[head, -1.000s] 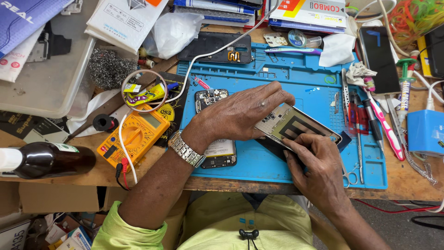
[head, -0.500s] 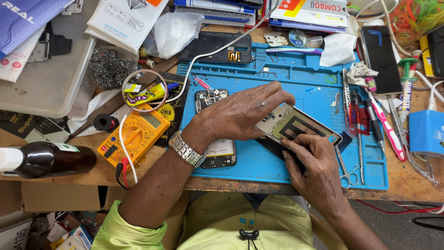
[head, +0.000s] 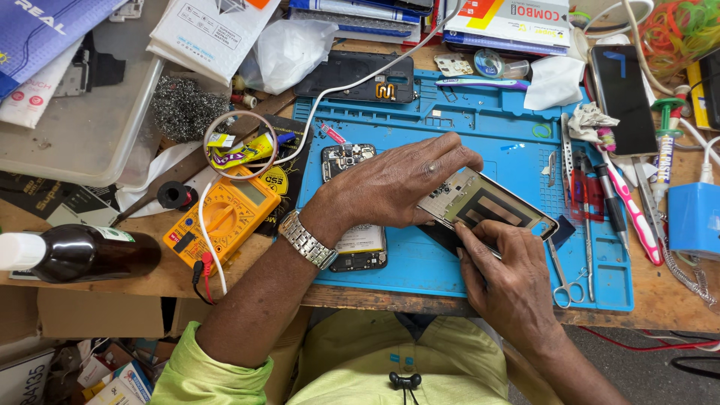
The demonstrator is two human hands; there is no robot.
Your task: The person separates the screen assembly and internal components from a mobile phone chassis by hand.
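Observation:
My left hand [head: 397, 184], with a metal watch on its wrist, grips the upper left end of a phone frame [head: 491, 210] held tilted over the blue work mat [head: 495, 127]. My right hand [head: 504, 266] holds the frame's lower edge, its fingertips pressed against the side near the dark inner panel. An opened phone [head: 352, 206] with its circuit board and battery showing lies on the mat, partly hidden under my left wrist.
A yellow multimeter [head: 221, 217] and a dark bottle [head: 79, 253] sit at the left. Tweezers, scissors [head: 566, 281], screwdrivers and a pink brush [head: 634, 214] line the mat's right side. A black phone [head: 622, 97], a black back cover [head: 360, 75], boxes and a grey tray [head: 75, 127] crowd the bench.

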